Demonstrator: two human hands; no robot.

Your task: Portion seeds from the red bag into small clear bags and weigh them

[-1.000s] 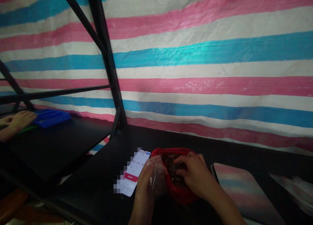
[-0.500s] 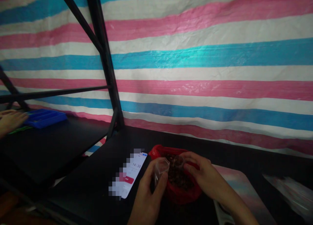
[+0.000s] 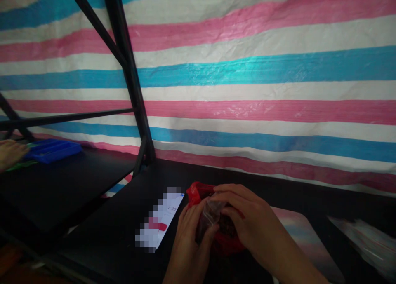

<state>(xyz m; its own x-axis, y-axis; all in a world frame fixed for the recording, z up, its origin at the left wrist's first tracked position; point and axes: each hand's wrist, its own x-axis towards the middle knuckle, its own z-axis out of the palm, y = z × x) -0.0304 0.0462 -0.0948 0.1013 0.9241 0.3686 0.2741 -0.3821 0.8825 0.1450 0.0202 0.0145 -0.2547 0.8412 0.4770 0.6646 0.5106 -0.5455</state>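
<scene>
Fingers (image 3: 192, 214) of the left hand (image 3: 189, 236) grasp 1 clear bag (image 3: 210, 214) at the left side of an open red bag (image 3: 227, 247) on the bench (image 3: 173, 172); those of the right hand (image 3: 252, 218) curl over its mouth (holding what, I cannot tell).

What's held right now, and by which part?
The left hand holds a small clear plastic bag by its upper part, between thumb and fingers. The right hand is at the bag's top; whether it grips anything can't be told.
</scene>
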